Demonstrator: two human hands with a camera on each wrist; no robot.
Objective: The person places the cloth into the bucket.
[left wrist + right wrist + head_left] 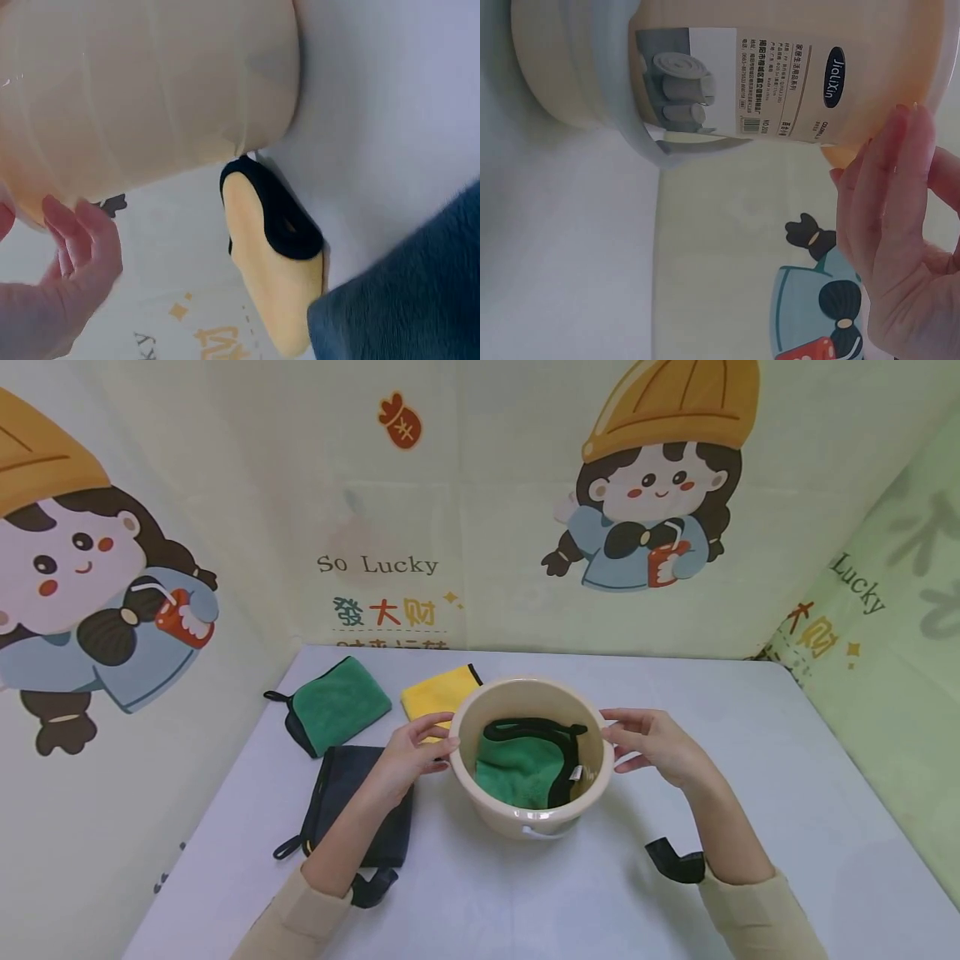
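Observation:
A beige plastic bucket (pixel 491 814) stands on the table, its top tipped toward me in the head view. Inside lies a green cloth (pixel 517 772) with a black edge and a small white tag. My left hand (pixel 408 756) holds the bucket at the left of its rim, thumb at the top edge and fingers beneath. On the opposite side my right hand (pixel 660 747) grips the rim, with fingertips against the wall just under it. The right wrist view shows a printed label (pixel 780 90) on the bucket and its pale handle (pixel 656 150) hanging down.
Left of the bucket lie a folded green cloth (pixel 341 706), a yellow cloth (pixel 438 689) partly behind the bucket, and a dark grey cloth (pixel 352 777) beneath my left forearm. A cartoon-printed curtain (pixel 510 527) hangs behind the white table (pixel 750 760).

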